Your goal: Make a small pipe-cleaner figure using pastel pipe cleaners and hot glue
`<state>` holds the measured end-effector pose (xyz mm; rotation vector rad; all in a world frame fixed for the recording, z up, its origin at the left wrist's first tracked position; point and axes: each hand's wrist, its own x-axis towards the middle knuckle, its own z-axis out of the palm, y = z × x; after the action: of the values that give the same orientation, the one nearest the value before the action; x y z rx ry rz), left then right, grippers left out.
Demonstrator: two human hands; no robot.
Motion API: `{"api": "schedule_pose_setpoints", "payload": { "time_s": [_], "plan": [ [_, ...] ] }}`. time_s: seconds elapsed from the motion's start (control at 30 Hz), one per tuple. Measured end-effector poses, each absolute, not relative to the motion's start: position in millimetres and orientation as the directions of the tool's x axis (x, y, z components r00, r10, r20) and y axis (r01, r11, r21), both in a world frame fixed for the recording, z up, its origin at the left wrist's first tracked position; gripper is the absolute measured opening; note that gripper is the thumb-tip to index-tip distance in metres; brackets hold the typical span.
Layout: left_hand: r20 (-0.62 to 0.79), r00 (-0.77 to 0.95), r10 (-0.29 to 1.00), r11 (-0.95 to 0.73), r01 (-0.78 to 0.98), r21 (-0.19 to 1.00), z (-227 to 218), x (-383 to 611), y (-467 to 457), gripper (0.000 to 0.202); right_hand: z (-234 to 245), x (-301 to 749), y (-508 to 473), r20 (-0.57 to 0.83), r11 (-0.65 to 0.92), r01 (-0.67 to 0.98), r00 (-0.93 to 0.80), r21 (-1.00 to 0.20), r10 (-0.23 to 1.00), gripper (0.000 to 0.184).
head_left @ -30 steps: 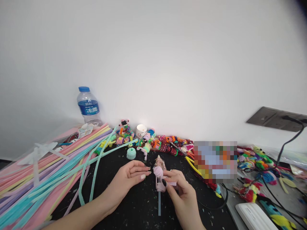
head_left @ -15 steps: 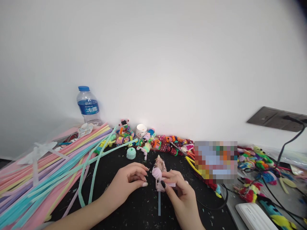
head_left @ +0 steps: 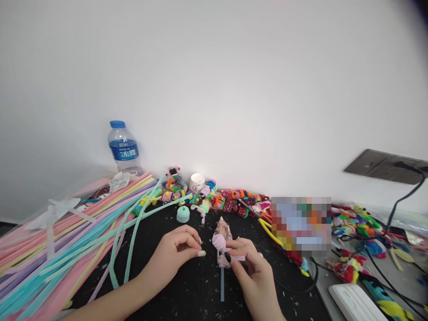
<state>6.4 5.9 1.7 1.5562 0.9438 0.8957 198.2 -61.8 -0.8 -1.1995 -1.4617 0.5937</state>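
Note:
My right hand (head_left: 256, 272) pinches a lilac coil of fuzzy pipe cleaner (head_left: 219, 241) between thumb and fingers, with a lilac strip (head_left: 240, 257) sticking out beside the fingers. Under it lies what looks like a small pale pink glue gun (head_left: 223, 261), partly covered by the coil and hand. A translucent bluish stick (head_left: 222, 285) extends from it toward me. Just beyond is a brown, pointed seashell (head_left: 222, 228). To the left, my left hand (head_left: 182, 249) is loosely curled, thumb and fingertips apart, with nothing visible in it. A mint green pipe-cleaner coil (head_left: 183, 214) stands on the black mat (head_left: 187, 294).
Long pastel pipe cleaners (head_left: 83, 240) fan across the left side. A water bottle (head_left: 123, 149) stands by the wall. Several fuzzy figures and a paper cup (head_left: 197, 182) line the back. At right are a black cable (head_left: 301, 292) and a white device (head_left: 354, 303).
My left hand has drawn slightly left, away from the lilac coil. The right hand and the coil look almost unmoved.

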Motion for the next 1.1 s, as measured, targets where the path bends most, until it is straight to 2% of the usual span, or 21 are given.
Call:
{"api": "schedule_pose_setpoints", "payload": {
  "time_s": [0.27,0.5,0.63,0.8,0.93,1.1],
  "plan": [
    [0.044,0.394,0.918,-0.087,0.091,0.992,4.9,6.0,7.7,0.017,-0.9,197.7,-61.7,0.402,0.348,0.332,0.109,-0.877,0.909,0.01],
    [-0.215,0.414,0.884,0.275,-0.09,0.957,1.2,7.6,6.4,0.02,-2.0,197.8,-61.9,0.414,0.359,0.329,0.114,-0.874,0.903,0.009],
    [-0.255,0.432,0.865,0.353,-0.164,0.921,0.9,8.2,4.7,0.024,-1.2,198.0,-61.8,0.416,0.357,0.34,0.116,-0.87,0.902,0.008],
    [-0.195,0.451,0.871,0.31,-0.197,0.93,0.3,8.6,5.8,0.019,0.4,197.6,-61.8,0.415,0.359,0.337,0.111,-0.87,0.903,0.009],
    [-0.137,0.468,0.873,0.209,-0.105,0.972,-2.2,8.5,8.0,0.023,0.7,197.3,-62.1,0.406,0.352,0.331,0.108,-0.876,0.908,0.009],
    [-0.111,0.449,0.887,0.148,-0.047,0.988,-2.8,8.1,8.3,0.014,-0.9,197.5,-61.6,0.391,0.343,0.329,0.09,-0.88,0.916,0.01]
  ]
}}
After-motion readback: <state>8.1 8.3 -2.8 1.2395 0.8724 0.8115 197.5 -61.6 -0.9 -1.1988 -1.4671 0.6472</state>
